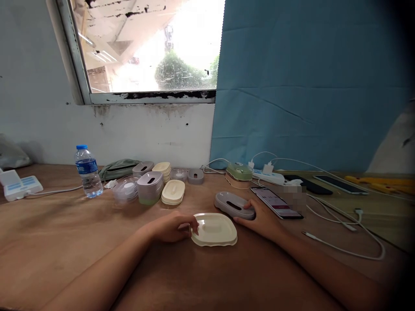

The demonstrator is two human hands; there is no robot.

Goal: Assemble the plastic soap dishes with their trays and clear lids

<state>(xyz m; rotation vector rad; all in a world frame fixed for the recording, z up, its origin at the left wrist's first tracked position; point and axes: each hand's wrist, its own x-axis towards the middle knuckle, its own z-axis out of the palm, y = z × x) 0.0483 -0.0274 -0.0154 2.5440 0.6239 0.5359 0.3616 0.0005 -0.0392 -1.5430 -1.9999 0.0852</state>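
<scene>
Head view, left hand gripping cream lid, right hand clasping grey lid, phone text illegible

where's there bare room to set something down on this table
Bare tabletop lies between the water bottle and left forearm, and nearside of the cream lid, up to the right forearm. Crowded: beyond the left hand, with tubs and stacked lids; rightward, with phones and cables.
</scene>
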